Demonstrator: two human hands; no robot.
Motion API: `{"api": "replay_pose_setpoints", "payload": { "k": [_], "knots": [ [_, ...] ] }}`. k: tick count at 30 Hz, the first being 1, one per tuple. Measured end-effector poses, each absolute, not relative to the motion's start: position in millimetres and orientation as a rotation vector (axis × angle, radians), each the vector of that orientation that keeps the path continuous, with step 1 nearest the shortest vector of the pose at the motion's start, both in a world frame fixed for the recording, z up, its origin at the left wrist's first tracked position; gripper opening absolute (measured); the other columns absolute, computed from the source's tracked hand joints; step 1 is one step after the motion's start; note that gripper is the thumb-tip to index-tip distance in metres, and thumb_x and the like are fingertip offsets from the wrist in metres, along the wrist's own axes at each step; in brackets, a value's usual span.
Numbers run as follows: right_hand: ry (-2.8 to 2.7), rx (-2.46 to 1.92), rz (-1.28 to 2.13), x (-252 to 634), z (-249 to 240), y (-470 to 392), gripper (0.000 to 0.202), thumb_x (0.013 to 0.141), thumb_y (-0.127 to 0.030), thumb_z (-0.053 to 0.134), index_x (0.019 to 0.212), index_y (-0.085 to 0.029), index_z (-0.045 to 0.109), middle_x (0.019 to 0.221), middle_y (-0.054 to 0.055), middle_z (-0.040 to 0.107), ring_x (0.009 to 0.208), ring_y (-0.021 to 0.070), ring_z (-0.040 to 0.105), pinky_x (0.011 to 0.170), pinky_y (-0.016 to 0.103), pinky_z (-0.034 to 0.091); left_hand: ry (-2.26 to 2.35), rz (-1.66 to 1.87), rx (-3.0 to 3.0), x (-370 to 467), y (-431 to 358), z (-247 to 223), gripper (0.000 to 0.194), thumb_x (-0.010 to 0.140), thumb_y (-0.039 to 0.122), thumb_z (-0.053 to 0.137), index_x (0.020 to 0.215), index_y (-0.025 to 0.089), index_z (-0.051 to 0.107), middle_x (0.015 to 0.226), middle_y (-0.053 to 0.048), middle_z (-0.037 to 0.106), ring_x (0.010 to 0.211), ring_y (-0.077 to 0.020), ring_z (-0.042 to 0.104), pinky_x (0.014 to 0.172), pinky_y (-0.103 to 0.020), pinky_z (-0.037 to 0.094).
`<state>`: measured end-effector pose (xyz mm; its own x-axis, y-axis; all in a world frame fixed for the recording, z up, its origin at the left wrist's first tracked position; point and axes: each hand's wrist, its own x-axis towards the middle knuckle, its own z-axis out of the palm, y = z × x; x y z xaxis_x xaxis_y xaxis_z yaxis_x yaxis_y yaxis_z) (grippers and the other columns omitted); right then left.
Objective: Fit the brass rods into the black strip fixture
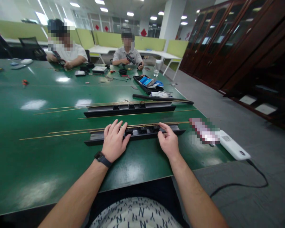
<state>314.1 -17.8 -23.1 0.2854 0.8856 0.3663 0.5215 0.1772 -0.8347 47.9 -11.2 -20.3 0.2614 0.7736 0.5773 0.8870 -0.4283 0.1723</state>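
A long, straight black channel with a grey inner face [96, 136] lies crosswise on the glossy green bench [61, 167], directly in front of the wearer, who sits at six o'clock. Small black blocks [142, 129] sit inside it, and thin brass-coloured rods [68, 132] run along its far side, reaching well past its nine o'clock end. The channel looks stiff and fairly light, smooth enough to slide on the bench; its long side walls, near each end, seem the best hold. The rods look slender and springy, likely to roll or bend, so a gentle pinch at two spread points would suit them.

The left hand [114, 142] rests palm down over the channel, fingers spread, thumb apart at the near wall. Its wrist, wearing a dark watch [103, 159], comes in from seven o'clock. The right hand [169, 142] comes from five o'clock, index finger extended to the rods, other fingers curled; whether it pinches anything cannot be told.

At twelve o'clock, past a single loose rod [137, 115], lies a second black channel [130, 111] with rods on it. A white power bank [234, 145] with a black cable lies at three o'clock. Two people sit across the bench, at eleven and twelve.
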Motion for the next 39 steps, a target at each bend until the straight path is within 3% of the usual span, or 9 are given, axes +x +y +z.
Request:
{"api": "replay_pose_setpoints", "payload": {
  "k": [7,11,20,25,29,34,39],
  "knots": [
    [-1.348,-1.547,0.384,316.8,-21.4,-18.8,0.049,0.089,-0.037,0.063,0.133,-0.018,0.073,0.082,0.005,0.077,0.044,0.0116,0.050,0.055,0.029,0.048,-1.596,-0.902,-2.347,50.3,-13.2,-17.0,0.049,0.104,0.040,0.053,0.148,0.020,0.057,0.152,-0.016,0.060,0.152,-0.0343,0.044,0.125,-0.056,0.031],
    [-1.343,-1.595,0.343,319.7,-25.0,-15.4,0.049,0.089,-0.039,0.064,0.134,-0.021,0.074,0.091,0.008,0.080,0.054,0.0153,0.062,0.060,0.030,0.051,-1.603,-0.890,-2.338,51.5,-14.1,-15.7,0.049,0.103,0.040,0.055,0.148,0.020,0.056,0.152,-0.015,0.060,0.152,-0.0326,0.044,0.125,-0.054,0.033],
    [-1.335,-1.552,0.340,323.2,-31.2,-11.8,0.050,0.088,-0.040,0.065,0.135,-0.023,0.071,0.124,0.014,0.078,0.051,0.0133,0.062,0.053,0.029,0.051,-1.628,-0.886,-2.341,52.1,-13.7,-17.4,0.050,0.103,0.042,0.054,0.150,0.023,0.054,0.153,-0.012,0.059,0.154,-0.0317,0.042,0.126,-0.055,0.033],
    [-1.358,-1.571,0.367,324.6,-32.3,-12.3,0.051,0.088,-0.040,0.066,0.136,-0.025,0.072,0.111,0.011,0.081,0.052,0.0134,0.062,0.055,0.029,0.052,-1.624,-0.879,-2.327,52.7,-14.7,-15.4,0.049,0.104,0.042,0.054,0.149,0.022,0.055,0.153,-0.013,0.060,0.153,-0.0319,0.043,0.126,-0.054,0.032],
    [-1.389,-1.518,0.400,321.0,-29.4,-14.8,0.053,0.089,-0.038,0.065,0.137,-0.019,0.071,0.105,0.012,0.081,0.050,0.0111,0.057,0.056,0.027,0.050,-1.618,-0.881,-2.337,52.2,-15.6,-13.9,0.049,0.104,0.041,0.054,0.148,0.019,0.056,0.153,-0.014,0.060,0.153,-0.0330,0.043,0.125,-0.054,0.032],
    [-1.363,-1.447,0.420,316.3,-28.2,-14.7,0.052,0.089,-0.036,0.062,0.138,-0.017,0.067,0.127,0.017,0.076,0.047,0.0076,0.052,0.054,0.027,0.050,-1.583,-0.906,-2.358,49.3,-13.1,-17.0,0.049,0.104,0.040,0.052,0.148,0.019,0.057,0.152,-0.016,0.060,0.152,-0.0349,0.044,0.125,-0.056,0.031],
    [-1.339,-1.440,0.425,316.2,-29.0,-14.4,0.048,0.090,-0.033,0.062,0.135,-0.019,0.068,0.129,0.015,0.075,0.048,0.0076,0.052,0.054,0.026,0.050,-1.575,-0.923,-2.363,47.7,-11.7,-19.6,0.051,0.103,0.040,0.053,0.150,0.020,0.057,0.152,-0.018,0.060,0.152,-0.0359,0.044,0.124,-0.058,0.031]
  ]
}}
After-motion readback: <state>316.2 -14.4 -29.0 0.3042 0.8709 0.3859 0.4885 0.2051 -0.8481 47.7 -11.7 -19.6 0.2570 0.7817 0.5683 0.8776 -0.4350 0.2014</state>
